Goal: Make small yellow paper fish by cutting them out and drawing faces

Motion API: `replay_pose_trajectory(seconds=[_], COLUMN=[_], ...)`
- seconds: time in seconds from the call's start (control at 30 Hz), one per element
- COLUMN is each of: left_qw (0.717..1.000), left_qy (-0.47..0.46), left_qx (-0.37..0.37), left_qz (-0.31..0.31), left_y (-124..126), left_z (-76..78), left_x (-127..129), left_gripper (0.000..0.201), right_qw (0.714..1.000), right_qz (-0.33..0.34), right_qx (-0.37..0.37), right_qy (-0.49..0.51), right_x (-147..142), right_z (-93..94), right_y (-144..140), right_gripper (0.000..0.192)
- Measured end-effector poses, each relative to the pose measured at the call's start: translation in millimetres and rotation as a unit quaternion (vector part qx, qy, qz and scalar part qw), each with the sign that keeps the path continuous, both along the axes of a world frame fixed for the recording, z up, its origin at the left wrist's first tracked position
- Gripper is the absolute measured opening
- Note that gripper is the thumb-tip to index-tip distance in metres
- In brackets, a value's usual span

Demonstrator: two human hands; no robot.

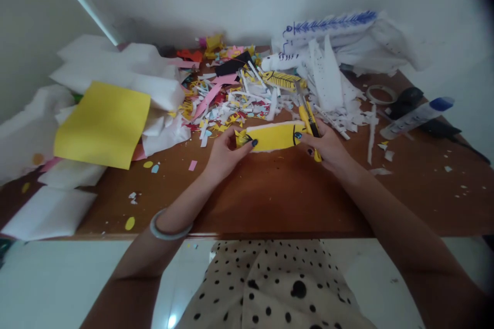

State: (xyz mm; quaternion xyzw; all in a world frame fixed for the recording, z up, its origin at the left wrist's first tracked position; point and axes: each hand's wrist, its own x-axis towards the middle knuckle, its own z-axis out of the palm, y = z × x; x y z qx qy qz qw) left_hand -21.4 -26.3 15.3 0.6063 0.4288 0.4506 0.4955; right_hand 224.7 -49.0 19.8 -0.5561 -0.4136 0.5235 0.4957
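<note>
Between my two hands, low over the front of the table, is a yellow paper piece (272, 137) with a white edge and black drawn lines. My left hand (227, 153) pinches its left end, which has a fringed tip. At the other end, my right hand (328, 144) grips the paper with the thumb on top. That same hand also holds a yellow utility knife (307, 118), its metal blade pointing up and away from me. Just beyond lies another yellow piece (283, 79) with black stripes.
Paper scraps (231, 103) in several colours cover the table's middle. White foam sheets (123, 67) and a yellow sheet (102, 124) are piled at left. At right are a tape roll (381, 94), a blue-capped tube (417, 117) and a black object (407, 103) with a cable. White drawn-on foam (332, 25) leans behind.
</note>
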Motion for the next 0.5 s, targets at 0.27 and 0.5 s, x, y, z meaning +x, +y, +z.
replay_pose_trajectory(seconds=[0.27,0.5], left_qw=[0.999,0.995], left_qy=[-0.024,-0.085], left_qx=[0.021,0.044], left_qz=[0.017,0.0], left_y=[2.0,3.0], left_z=[-1.4,-0.1], left_x=[-2.3,-0.3], left_gripper=[0.034,0.042], right_qw=[0.999,1.0], right_qz=[0.013,-0.004], right_qx=[0.038,0.022], right_qy=[-0.022,-0.013], right_x=[1.2,2.7], right_z=[-2.1,-7.5], right_y=[-0.1,2.2], right_gripper=[0.055,0.056])
